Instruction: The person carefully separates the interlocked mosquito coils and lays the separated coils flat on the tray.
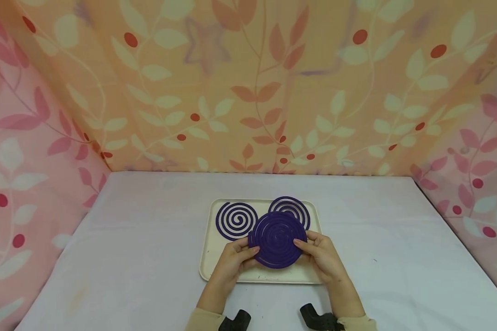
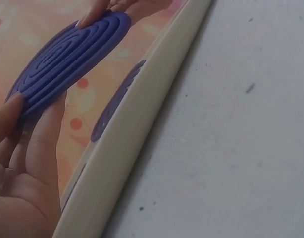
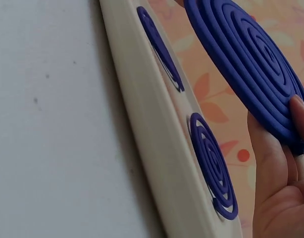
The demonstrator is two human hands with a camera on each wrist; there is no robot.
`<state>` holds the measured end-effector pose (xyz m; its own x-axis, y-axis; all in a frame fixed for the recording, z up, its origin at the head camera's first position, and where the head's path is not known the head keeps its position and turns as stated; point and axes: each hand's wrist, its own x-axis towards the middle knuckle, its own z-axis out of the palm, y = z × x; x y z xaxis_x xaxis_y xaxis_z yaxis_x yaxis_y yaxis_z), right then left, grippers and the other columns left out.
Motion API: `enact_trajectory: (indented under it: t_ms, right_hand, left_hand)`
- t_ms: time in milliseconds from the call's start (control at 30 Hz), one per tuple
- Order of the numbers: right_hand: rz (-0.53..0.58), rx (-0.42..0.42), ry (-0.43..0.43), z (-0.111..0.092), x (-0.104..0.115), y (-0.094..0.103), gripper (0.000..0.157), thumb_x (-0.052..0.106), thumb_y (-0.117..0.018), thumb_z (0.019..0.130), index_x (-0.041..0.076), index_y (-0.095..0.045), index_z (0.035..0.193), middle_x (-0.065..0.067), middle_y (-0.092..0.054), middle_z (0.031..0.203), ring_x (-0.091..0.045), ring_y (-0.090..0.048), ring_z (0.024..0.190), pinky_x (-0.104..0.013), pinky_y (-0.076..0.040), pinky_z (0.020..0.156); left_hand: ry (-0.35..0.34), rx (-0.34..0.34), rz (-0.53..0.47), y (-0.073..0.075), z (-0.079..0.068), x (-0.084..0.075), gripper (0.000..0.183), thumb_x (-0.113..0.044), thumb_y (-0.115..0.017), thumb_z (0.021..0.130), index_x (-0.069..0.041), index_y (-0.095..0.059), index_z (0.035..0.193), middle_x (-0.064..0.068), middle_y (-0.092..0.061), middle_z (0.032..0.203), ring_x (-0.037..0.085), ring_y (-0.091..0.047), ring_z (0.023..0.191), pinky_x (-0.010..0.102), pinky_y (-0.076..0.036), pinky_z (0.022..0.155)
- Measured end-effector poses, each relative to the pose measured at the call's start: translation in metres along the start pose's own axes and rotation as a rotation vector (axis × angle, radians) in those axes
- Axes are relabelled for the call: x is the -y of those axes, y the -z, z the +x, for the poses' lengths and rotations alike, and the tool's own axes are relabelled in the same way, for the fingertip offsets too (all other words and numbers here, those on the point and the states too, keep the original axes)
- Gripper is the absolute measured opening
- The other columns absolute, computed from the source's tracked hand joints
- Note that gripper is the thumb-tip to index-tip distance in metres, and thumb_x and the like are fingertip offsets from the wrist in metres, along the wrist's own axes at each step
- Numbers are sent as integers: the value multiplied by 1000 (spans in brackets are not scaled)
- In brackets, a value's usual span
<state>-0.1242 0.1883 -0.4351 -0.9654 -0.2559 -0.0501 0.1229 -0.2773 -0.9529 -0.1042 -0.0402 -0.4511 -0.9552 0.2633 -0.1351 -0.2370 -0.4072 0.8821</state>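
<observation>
A tightly wound, dark purple-blue mosquito coil (image 1: 277, 239) is held up above the near part of a cream tray (image 1: 221, 271). My left hand (image 1: 232, 262) pinches its left edge, thumb on the face and fingers behind. On the opposite edge my right hand (image 1: 325, 259) grips it the same way. The left wrist view shows the coil (image 2: 58, 62) tilted, raised off the tray. Two loosely wound spiral coils lie on the tray: a left coil (image 1: 220, 221) in full view, and a right coil (image 1: 306, 216) partly hidden behind the held one.
A white-covered table (image 1: 141, 257) carries the tray. Patterned cloth (image 1: 257, 92) hangs behind the table and at both sides. Black wrist-worn devices (image 1: 241, 319) show at the bottom edge. Small dark specks dot the table cover.
</observation>
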Motion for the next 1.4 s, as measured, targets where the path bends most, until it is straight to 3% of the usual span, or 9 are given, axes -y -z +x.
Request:
enact_trajectory:
  t_ms: [267,467,633,933,1233,1400]
  right_hand:
    - [43,-12,-26,4,-8,1,25,-9,-56,88,-9,-52,112,-6,-71,91,-16,-68,83,-29,-56,72]
    - [21,51,0,3,-11,4,30,-5,-55,90,-15,-47,117,-7,-71,94,-18,-68,85,-30,-56,73]
    - [46,89,18,6,-10,5,24,-5,-55,90,-8,-52,114,-7,-70,94,-17,-68,84,-30,-56,72]
    - [56,116,-2,5,-16,3,19,-6,-53,90,0,-57,108,-7,-71,93,-16,-69,82,-29,-56,69]
    - [66,120,2,5,-16,-5,21,-6,-53,90,1,-59,108,-5,-70,96,-15,-68,84,-27,-56,73]
    - [16,95,-19,4,-16,-13,27,-7,-56,87,-6,-56,114,-4,-68,99,-16,-66,90,-29,-55,79]
  left_hand:
    - [18,9,-37,3,1,1,43,6,-54,90,20,-40,128,16,-66,106,15,-66,90,25,-54,80]
    - [0,49,-28,2,0,2,44,2,-54,91,19,-39,129,15,-65,108,16,-66,92,29,-54,81]
    - [-14,68,-27,0,1,0,49,1,-56,91,16,-37,133,13,-64,108,18,-66,93,30,-54,81]
    - [37,68,-15,-1,0,3,55,-1,-61,86,16,-37,133,14,-63,111,17,-65,93,29,-54,81]
    - [37,59,-12,-3,1,5,53,-2,-62,86,15,-39,131,12,-65,109,17,-66,93,30,-54,82]
    - [44,54,-22,-5,-1,8,56,-3,-63,86,14,-38,133,15,-63,113,18,-65,96,30,-53,85]
